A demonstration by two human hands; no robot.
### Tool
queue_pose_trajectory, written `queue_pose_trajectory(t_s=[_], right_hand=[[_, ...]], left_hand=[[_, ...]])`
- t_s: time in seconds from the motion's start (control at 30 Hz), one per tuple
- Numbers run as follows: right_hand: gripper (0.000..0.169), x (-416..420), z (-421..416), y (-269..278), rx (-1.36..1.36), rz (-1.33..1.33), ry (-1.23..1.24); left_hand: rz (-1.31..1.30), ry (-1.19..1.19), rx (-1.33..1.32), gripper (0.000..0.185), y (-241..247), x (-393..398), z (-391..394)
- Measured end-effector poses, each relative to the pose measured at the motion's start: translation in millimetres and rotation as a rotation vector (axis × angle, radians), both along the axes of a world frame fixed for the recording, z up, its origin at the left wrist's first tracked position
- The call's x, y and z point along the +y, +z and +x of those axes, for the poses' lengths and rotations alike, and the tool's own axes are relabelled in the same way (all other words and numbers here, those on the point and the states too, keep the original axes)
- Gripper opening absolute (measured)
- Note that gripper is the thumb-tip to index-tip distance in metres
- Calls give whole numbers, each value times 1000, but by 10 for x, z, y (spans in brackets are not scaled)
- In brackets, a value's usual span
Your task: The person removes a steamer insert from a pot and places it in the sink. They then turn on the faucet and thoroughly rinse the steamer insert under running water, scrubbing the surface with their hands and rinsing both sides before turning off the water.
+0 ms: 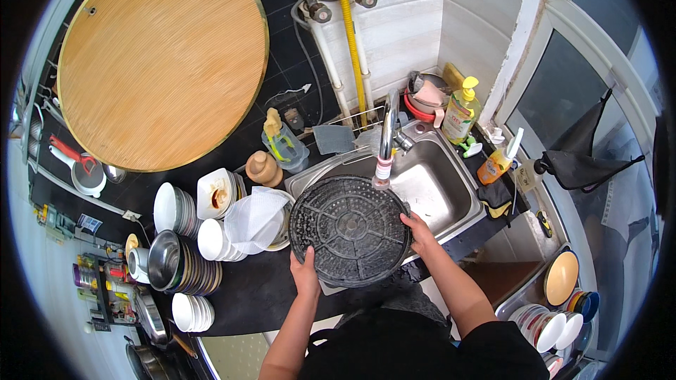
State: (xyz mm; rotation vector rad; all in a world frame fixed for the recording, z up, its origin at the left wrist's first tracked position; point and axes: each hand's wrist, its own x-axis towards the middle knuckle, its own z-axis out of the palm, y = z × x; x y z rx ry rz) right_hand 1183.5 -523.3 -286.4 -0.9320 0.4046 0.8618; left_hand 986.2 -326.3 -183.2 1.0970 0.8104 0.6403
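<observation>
Both hands hold a round black perforated plastic tray (pixel 338 253) by opposite edges, over the near left part of the stainless steel sink (pixel 459 216). My left hand (pixel 305 272) grips its lower left rim, thumb on top. At the right rim my right hand (pixel 420 233) has its thumb on top as well; the fingers beneath are mostly hidden. The tray looks wet and has rings of holes and radial ribs. Just beyond it rises the chrome faucet (pixel 390 121). A crumpled white mesh cloth (pixel 256 219) lies over bowls left of the tray.
Stacked white bowls (pixel 171 208), plates and a metal bowl (pixel 163 261) crowd the counter at left. A wooden mortar (pixel 263 169) stands behind. Right of the sink are a yellow-pump soap bottle (pixel 460 116) and an orange spray bottle (pixel 494 166). A large round wooden board (pixel 163 58) hangs upper left.
</observation>
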Motion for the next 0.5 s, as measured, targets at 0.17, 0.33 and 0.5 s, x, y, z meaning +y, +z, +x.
queue_pose_trajectory(t_s=[0.17,0.33,0.5], right_hand=[[61,-168,67,-2,14,-56,-50],[41,-294,140,133,46,-57,27],[37,-147,186,-93,88,-56,141]], left_hand=[[1014,-440,571,98,138,-27,-32],[1413,-1143,629,84,540,-33,7],[1792,-1238,381,61,176,-85,81]])
